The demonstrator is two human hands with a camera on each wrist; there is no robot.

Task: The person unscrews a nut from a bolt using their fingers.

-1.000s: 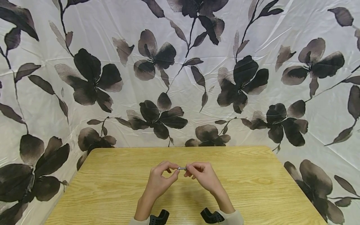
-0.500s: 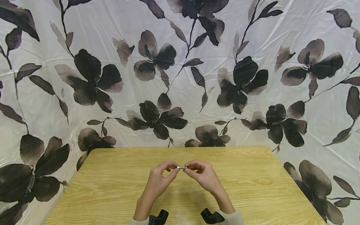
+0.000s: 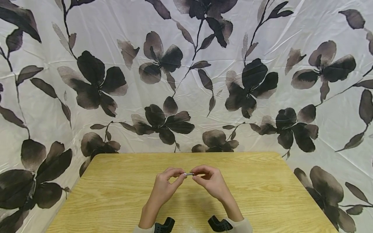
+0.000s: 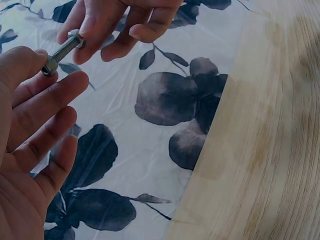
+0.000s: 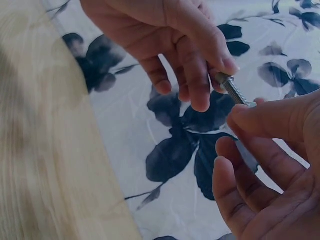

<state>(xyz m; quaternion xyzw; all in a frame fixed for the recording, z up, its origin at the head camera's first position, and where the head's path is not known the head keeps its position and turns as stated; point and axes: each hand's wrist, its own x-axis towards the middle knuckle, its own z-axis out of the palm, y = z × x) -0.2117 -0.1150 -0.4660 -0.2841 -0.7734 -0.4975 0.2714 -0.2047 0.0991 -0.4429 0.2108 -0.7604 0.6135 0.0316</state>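
Observation:
Above the table, both hands meet at a small metal bolt (image 3: 189, 174), held roughly level between them. My left hand (image 3: 166, 186) pinches one end between thumb and index finger; in the left wrist view this end is a thick, rounded-edged metal piece (image 4: 50, 65). A threaded shank (image 4: 63, 51) spans the short gap. Toward the other end sits a nut-like hex piece (image 4: 76, 40), between the thumb and index finger of my right hand (image 3: 213, 183). Right-hand fingertips partly cover it in the right wrist view, where the threads (image 5: 235, 91) show between the hands.
A wood-grain table (image 3: 116, 194) lies under the hands. White cloth with dark flowers (image 3: 186, 81) hangs behind it and along both sides. Black wrist mounts (image 3: 164, 225) sit at both cuffs.
My right thumb has dropped lower and the right index finger has come up over the bolt's end, in a turning motion of the fingers. My left hand has stayed almost still.

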